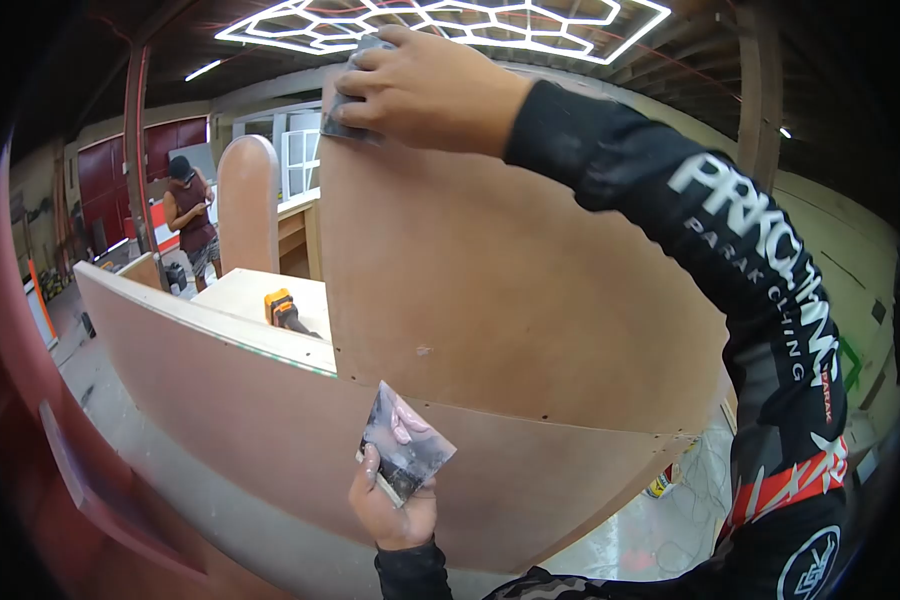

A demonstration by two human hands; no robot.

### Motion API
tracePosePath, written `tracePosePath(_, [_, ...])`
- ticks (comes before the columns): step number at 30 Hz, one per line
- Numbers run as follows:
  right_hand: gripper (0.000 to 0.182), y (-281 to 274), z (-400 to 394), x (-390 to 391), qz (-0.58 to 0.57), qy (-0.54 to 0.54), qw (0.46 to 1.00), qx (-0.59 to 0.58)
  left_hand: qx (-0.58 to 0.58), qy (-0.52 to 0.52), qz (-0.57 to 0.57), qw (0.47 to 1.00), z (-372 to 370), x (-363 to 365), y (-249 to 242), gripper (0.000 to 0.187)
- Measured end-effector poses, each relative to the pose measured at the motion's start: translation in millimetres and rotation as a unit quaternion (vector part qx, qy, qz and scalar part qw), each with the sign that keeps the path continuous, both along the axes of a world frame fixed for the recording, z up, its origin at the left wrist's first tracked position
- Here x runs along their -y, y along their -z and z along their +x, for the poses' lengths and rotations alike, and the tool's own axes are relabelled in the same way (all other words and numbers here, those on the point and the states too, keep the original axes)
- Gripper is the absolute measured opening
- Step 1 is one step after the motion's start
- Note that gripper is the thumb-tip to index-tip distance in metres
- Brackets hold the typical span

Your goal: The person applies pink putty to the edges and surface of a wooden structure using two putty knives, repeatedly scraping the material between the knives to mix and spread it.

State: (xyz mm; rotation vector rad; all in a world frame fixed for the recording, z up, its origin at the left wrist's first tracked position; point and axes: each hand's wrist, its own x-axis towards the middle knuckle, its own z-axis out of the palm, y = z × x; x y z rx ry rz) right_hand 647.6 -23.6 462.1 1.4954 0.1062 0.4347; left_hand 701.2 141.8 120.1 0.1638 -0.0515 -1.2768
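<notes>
At the top, my right hand (425, 90) grips a dark flat spreader (350, 100) and presses it on the upper left corner of a tall curved wooden panel (530, 290). Low in the middle, my left hand (395, 505) holds a smeared square plate (405, 450) with pink putty (407, 418) on it. A small pale spot marks the panel's lower left part. Several dark screw holes run along the seam between the tall panel and the lower curved panel (210, 400).
Behind the low panel, a yellow and black power tool (281, 308) lies on a pale wooden surface (245, 290). A person (192, 215) stands at the back left near a rounded upright board (248, 205). Plastic sheeting (705, 480) is at the lower right.
</notes>
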Motion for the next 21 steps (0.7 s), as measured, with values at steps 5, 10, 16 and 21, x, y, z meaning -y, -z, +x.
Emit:
tracePosePath(5, [0.022,21,-74,-36,0.043,0.104,0.990,0.086,0.019,0.029,-0.046,0.998,5,9,15,0.025])
tracePosePath(10, [0.044,47,-140,-74,0.102,0.178,0.961,0.183,0.039,0.039,-0.017,0.998,-9,18,-2,0.027])
tracePosePath(16, [0.038,75,-203,-104,0.084,0.234,0.939,0.240,0.072,0.101,-0.051,0.991,-19,28,7,0.029])
tracePosePath(21, [0.037,113,-229,-151,0.197,0.330,0.862,0.330,0.069,0.125,-0.046,0.989,-34,28,-14,0.020])
